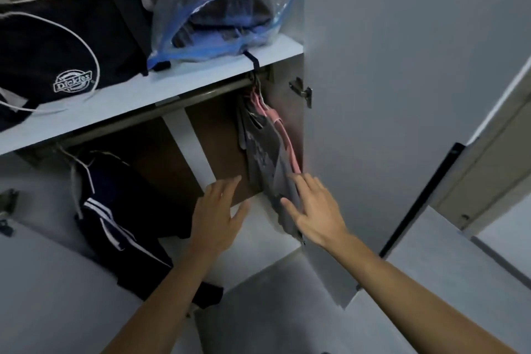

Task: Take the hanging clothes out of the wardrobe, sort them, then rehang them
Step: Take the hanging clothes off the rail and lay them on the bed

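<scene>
Both my hands reach into the open wardrobe (290, 152), under its hanging rail (161, 112). My right hand (313, 207) is spread wide, fingers straight and fanned, and lies flat against the lower part of the grey garment (267, 158) that hangs at the right end of the rail, close to the wardrobe's side wall. The fingertips touch the cloth near the bottom of the pink hanger (283, 135), whose long arm runs down along the garment's right edge; I press on the fabric and grip nothing. My left hand (219, 210) is open too, fingers loosely extended and a little apart, thumb out to the side. It hovers just left of the grey garment with a gap of bare back panel between them, holding nothing and, as far as I can tell, touching nothing.

Further left under the rail, well apart from the grey garment, a dark navy garment with white stripes (115, 210) hangs from a pale hanger (77, 169) and sags low.

On the shelf (201, 72) directly above the rail sit a black bag with a white logo (57, 52) at the left and a clear plastic bag with blue edges (224, 23), stuffed with folded clothes, at the right. The wardrobe door (402, 95) stands open to the right of the rail.
</scene>
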`<state>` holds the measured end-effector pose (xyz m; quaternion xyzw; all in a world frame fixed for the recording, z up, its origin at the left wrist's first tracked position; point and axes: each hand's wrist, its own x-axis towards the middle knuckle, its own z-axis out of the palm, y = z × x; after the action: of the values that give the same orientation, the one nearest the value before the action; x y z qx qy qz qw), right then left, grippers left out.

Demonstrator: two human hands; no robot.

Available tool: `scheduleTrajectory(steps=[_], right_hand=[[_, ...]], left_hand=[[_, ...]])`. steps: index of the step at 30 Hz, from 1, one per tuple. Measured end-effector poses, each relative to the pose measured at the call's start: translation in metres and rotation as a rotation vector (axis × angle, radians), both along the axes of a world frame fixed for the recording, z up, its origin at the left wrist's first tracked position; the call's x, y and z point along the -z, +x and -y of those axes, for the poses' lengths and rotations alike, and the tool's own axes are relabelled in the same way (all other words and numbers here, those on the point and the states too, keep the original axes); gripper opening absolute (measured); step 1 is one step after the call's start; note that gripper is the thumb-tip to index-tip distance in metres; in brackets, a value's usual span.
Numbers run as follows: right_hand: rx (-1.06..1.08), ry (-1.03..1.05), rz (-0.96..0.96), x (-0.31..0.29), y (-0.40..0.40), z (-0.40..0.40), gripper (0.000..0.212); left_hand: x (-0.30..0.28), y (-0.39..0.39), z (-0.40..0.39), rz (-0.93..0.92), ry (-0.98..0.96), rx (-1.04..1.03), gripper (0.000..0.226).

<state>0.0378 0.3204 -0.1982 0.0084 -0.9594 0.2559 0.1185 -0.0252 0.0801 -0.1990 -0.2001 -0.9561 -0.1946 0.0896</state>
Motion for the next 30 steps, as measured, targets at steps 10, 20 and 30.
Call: scheduleTrajectory(steps=[10,20,30], right_hand=[[-0.03,-0.018,0.006,0.01,-0.121,-0.012,0.053],[0.112,0.036,-0.005,0.028,-0.232,0.0,0.051],[0.277,0.255,0.001,0.07,-0.307,0.005,0.075]], left_hand=[[0.017,-0.105,-0.013,0.032,0.007,-0.032,0.066],[0.034,-0.297,-0.07,0.249,0.196,0.057,0.078],[0.063,-0.436,-0.107,0.232,0.204,0.043,0.105]])
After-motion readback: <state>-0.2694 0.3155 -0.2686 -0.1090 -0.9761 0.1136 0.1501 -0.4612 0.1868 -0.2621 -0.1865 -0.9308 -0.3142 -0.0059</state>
